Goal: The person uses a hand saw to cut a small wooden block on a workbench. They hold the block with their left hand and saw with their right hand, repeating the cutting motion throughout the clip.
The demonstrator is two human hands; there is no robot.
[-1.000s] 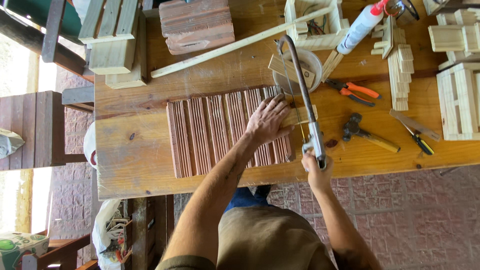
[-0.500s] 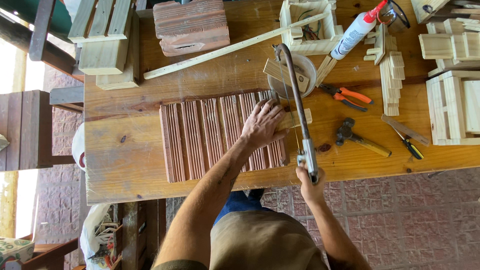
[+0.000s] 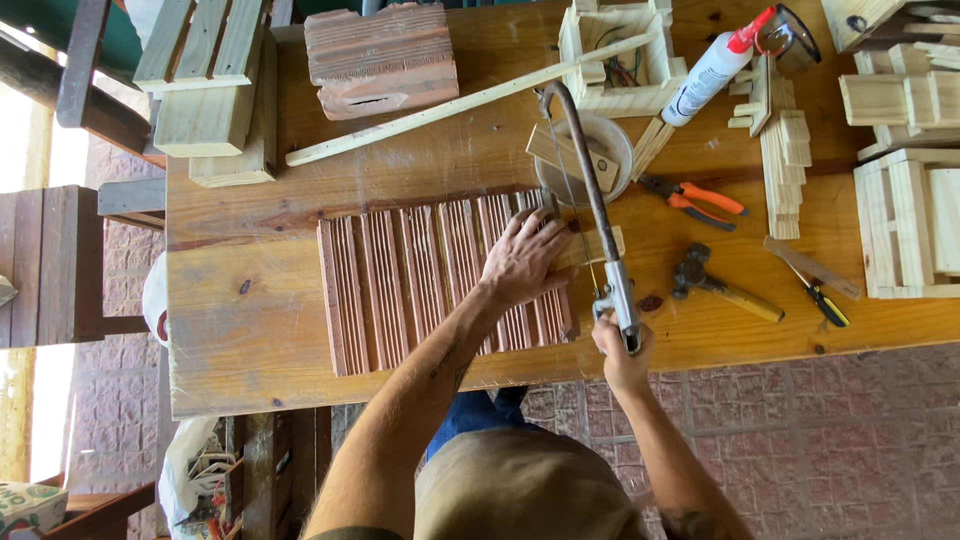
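Note:
My left hand [image 3: 525,262] presses flat on the right part of a reddish grooved wooden panel [image 3: 410,285] lying on the workbench [image 3: 240,330]. My right hand [image 3: 622,345] grips the handle of a hacksaw [image 3: 585,190] at the bench's near edge. The saw's frame runs away from me along the panel's right end. A small pale wood strip [image 3: 590,248] sticks out from under my left hand and passes under the saw blade.
A hammer [image 3: 720,285], orange-handled pliers [image 3: 695,198], a small screwdriver [image 3: 825,300] and a glue bottle [image 3: 712,65] lie to the right. Slatted wooden boxes [image 3: 910,215] stand far right, a round container [image 3: 600,160] under the saw, a long thin stick [image 3: 470,100] behind the panel.
The saw has slid slightly along its line and my right hand with it. My left hand stays on the panel.

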